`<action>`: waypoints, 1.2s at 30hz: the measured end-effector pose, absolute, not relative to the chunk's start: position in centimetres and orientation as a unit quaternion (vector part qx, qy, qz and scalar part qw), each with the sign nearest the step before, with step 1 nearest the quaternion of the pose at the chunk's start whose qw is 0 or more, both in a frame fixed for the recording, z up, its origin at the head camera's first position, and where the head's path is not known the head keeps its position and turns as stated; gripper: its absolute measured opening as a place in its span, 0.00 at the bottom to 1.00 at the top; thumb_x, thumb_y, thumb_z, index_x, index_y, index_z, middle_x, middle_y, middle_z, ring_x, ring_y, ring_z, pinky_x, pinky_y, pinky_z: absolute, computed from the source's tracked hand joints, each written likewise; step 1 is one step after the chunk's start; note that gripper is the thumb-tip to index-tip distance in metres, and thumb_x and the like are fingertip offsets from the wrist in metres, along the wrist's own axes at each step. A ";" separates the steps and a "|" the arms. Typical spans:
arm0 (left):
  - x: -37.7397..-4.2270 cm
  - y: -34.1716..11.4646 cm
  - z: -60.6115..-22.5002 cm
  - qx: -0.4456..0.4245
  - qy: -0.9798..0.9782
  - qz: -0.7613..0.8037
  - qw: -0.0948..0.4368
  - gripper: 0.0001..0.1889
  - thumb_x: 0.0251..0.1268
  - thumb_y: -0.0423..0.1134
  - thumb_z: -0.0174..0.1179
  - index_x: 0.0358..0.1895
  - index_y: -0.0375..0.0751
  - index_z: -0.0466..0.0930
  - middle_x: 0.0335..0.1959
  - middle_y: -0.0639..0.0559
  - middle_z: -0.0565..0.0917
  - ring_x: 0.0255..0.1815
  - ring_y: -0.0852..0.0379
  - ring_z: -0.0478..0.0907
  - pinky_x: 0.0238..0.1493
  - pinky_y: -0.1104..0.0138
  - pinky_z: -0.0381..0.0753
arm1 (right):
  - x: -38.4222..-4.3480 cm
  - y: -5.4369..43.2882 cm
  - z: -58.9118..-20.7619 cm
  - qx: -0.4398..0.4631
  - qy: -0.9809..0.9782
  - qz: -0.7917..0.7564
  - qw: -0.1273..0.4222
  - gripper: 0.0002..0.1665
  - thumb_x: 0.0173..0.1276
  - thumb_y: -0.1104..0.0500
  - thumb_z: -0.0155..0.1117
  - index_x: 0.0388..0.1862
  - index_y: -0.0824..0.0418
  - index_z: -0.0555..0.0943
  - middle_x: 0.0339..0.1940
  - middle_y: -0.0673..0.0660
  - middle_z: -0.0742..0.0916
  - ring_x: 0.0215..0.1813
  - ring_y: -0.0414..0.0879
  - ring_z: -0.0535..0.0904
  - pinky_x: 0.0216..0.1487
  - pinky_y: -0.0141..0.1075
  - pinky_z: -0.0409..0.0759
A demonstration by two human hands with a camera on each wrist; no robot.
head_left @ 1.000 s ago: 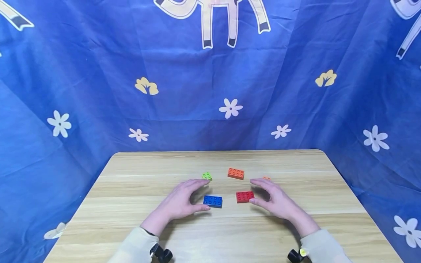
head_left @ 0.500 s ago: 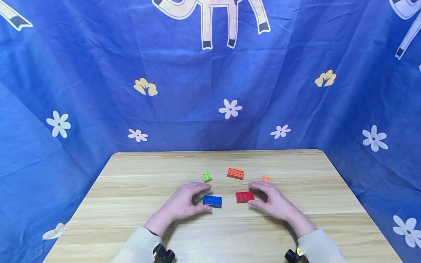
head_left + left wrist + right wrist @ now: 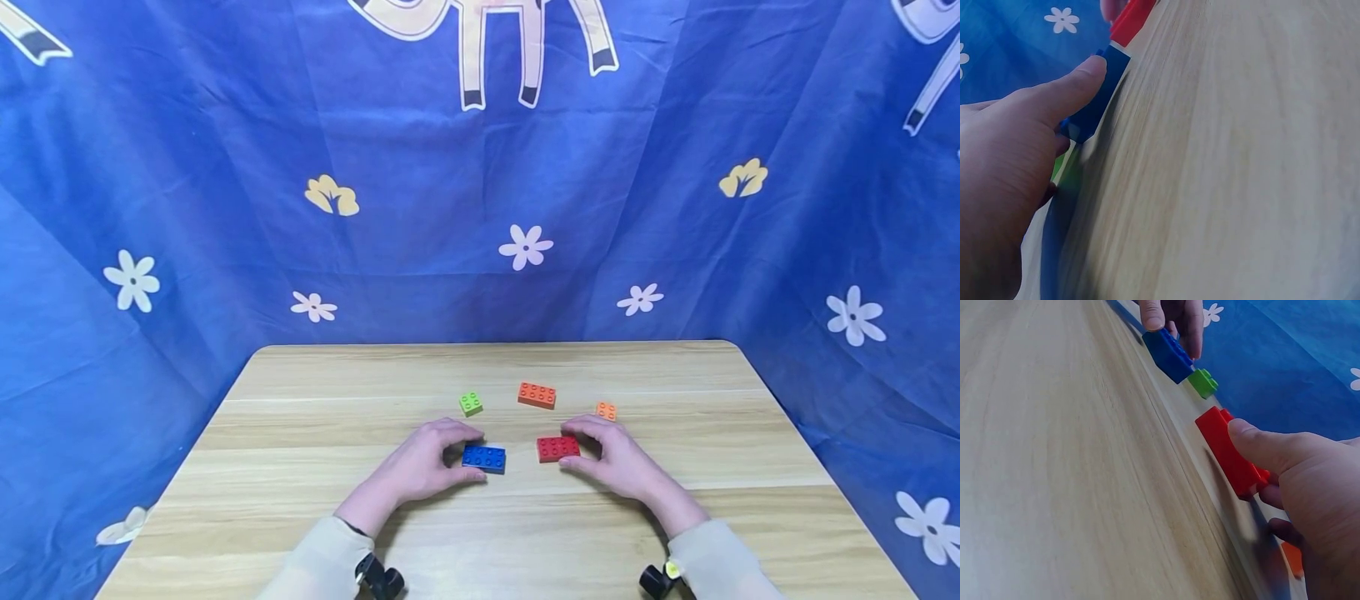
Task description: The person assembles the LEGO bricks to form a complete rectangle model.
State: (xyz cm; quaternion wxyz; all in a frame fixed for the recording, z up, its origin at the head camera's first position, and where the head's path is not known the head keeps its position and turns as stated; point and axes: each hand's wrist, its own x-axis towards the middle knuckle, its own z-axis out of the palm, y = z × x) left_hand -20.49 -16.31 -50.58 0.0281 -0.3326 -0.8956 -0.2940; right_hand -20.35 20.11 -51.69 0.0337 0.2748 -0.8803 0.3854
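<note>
On the table, a blue toy building brick (image 3: 483,458) lies between the thumb and fingers of my left hand (image 3: 427,458). In the left wrist view, the thumb (image 3: 1093,65) overlaps the blue brick's near side; contact is hard to tell. A small gap shows between the fingers and its far side in the head view. My right hand (image 3: 611,458) is placed likewise about a red brick (image 3: 553,450), thumb at the near side and fingers beyond the far side. Both bricks lie studs up. Some fingertips are hidden behind the bricks in the wrist views.
Farther back on the wooden table (image 3: 360,375) lie a small green brick (image 3: 471,404), an orange-red brick (image 3: 537,395) and a small orange brick (image 3: 606,411). A blue patterned cloth (image 3: 420,208) hangs behind and along the sides.
Both hands have moved slightly inward, and the gaps between thumbs and fingers have narrowed about the blue and red bricks. The small orange brick has come into fuller view. The bricks look unmoved.
</note>
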 end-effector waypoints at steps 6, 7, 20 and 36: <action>-20.4 -16.1 -50.6 -0.335 -0.890 -0.307 0.029 0.32 0.59 0.59 0.78 0.62 0.46 0.87 0.58 0.57 0.87 0.63 0.55 0.81 0.68 0.55 0.78 | -20.5 19.9 -51.9 0.278 -0.881 0.381 0.035 0.33 0.65 0.46 0.81 0.64 0.60 0.85 0.63 0.50 0.87 0.67 0.50 0.79 0.73 0.53 0.72; -20.3 -16.1 -50.6 -0.335 -0.890 -0.308 0.030 0.31 0.59 0.58 0.78 0.62 0.46 0.87 0.58 0.57 0.87 0.63 0.55 0.81 0.68 0.55 0.78 | -20.5 19.8 -51.9 0.280 -0.880 0.382 0.034 0.32 0.65 0.46 0.81 0.64 0.60 0.85 0.62 0.50 0.87 0.67 0.50 0.80 0.73 0.53 0.73; -20.1 -16.2 -50.7 -0.328 -0.891 -0.312 0.025 0.25 0.63 0.54 0.77 0.58 0.45 0.90 0.54 0.56 0.89 0.58 0.54 0.84 0.64 0.54 0.81 | -20.6 19.4 -52.1 0.294 -0.877 0.378 0.038 0.25 0.68 0.50 0.79 0.59 0.61 0.88 0.57 0.51 0.88 0.61 0.50 0.83 0.67 0.54 0.77; -20.4 -15.9 -51.0 -0.320 -0.890 -0.323 0.033 0.24 0.64 0.55 0.76 0.56 0.44 0.90 0.51 0.55 0.89 0.55 0.54 0.85 0.62 0.53 0.82 | -20.8 18.6 -52.6 0.287 -0.877 0.383 0.038 0.24 0.68 0.49 0.79 0.58 0.57 0.89 0.54 0.45 0.88 0.59 0.45 0.83 0.65 0.51 0.79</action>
